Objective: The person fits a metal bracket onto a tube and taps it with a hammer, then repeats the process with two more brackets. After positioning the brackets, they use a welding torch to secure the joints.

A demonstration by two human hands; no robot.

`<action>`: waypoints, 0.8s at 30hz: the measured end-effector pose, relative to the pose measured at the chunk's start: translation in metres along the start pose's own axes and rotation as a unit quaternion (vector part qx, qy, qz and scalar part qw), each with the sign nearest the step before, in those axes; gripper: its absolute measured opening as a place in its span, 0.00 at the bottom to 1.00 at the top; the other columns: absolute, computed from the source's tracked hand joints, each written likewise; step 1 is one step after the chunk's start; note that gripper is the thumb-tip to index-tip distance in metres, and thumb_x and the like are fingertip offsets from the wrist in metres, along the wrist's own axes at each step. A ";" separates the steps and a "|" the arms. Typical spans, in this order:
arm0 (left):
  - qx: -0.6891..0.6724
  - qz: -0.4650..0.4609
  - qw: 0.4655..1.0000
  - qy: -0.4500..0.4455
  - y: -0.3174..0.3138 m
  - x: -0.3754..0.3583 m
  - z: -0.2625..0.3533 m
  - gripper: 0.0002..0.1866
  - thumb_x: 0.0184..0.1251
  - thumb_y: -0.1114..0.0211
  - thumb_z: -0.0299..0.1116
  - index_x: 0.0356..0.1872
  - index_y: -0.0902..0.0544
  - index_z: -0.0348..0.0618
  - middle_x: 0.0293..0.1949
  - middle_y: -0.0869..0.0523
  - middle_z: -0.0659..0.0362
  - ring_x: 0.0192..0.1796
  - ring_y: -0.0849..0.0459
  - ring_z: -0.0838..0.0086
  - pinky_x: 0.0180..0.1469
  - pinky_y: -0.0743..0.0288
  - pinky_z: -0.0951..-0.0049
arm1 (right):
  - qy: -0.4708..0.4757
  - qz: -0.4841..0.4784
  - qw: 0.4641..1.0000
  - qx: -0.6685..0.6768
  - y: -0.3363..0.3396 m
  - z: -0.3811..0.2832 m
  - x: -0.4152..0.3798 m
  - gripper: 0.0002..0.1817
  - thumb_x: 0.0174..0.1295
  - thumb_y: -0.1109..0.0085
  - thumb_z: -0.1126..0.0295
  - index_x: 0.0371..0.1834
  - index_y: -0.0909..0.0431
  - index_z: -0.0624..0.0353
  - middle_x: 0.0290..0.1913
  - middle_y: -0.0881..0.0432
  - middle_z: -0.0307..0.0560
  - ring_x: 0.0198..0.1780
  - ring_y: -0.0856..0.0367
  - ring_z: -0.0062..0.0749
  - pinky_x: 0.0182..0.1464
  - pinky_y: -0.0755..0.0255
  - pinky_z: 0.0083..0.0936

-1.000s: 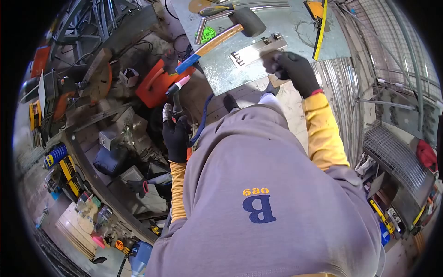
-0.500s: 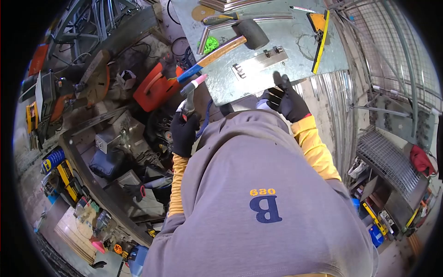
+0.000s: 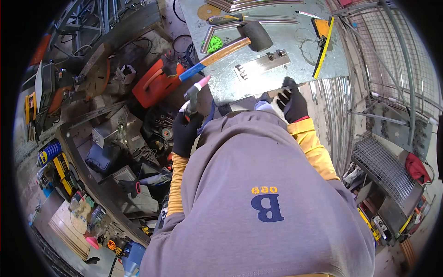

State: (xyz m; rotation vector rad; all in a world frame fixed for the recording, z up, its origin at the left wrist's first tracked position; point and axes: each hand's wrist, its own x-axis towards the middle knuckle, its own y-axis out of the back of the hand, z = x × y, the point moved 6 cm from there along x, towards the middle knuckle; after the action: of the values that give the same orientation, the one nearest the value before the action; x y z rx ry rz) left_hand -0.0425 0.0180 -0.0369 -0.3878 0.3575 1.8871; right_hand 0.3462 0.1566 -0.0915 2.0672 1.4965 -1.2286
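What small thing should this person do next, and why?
Perhaps bring the pink-tipped tool in the left hand over the metal plate: its tip points toward the table, where the plate lies, and the right hand is near but not touching it.

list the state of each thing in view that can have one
Left hand: gloved, closed around the pink-tipped tool
Pink-tipped tool: held, pink end pointing away from the hand
Right hand: gloved, fingers apart, nothing visibly held
Mallet: lying on table, handle overhanging its edge
Metal plate: lying on table
Yellow-edged square: lying on table
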 end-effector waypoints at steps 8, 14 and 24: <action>0.108 0.014 0.993 0.041 0.052 -0.021 -0.066 0.16 0.71 0.21 0.36 0.53 0.12 0.38 0.38 0.13 0.65 0.39 0.18 0.80 0.44 0.23 0.71 | 0.432 0.190 0.849 -0.239 -0.014 -0.078 -0.050 0.32 0.69 0.23 0.66 0.74 0.23 0.62 0.60 0.14 0.47 0.59 0.17 0.29 0.62 0.22 0.30; 0.262 0.083 0.962 0.013 0.046 -0.002 -0.078 0.19 0.69 0.24 0.37 0.57 0.12 0.40 0.33 0.16 0.61 0.34 0.20 0.75 0.40 0.24 0.67 | 0.625 0.141 0.594 -0.487 -0.084 -0.097 -0.047 0.40 0.61 0.22 0.51 0.73 0.22 0.61 0.65 0.17 0.62 0.68 0.20 0.61 0.70 0.25 0.51; 0.298 0.023 0.953 0.053 0.007 0.079 -0.108 0.31 0.68 0.27 0.42 0.72 0.17 0.47 0.49 0.07 0.45 0.51 0.07 0.54 0.56 0.17 0.58 | 0.631 0.180 0.529 -0.538 -0.103 -0.073 -0.019 0.45 0.61 0.23 0.36 0.70 0.18 0.63 0.58 0.13 0.63 0.63 0.18 0.62 0.68 0.27 0.55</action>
State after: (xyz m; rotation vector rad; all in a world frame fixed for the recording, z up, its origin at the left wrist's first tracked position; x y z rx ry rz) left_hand -0.0647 0.0360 -0.1675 -0.0697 0.9839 1.7027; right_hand 0.2870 0.2357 -0.0106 1.8377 1.3136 1.4863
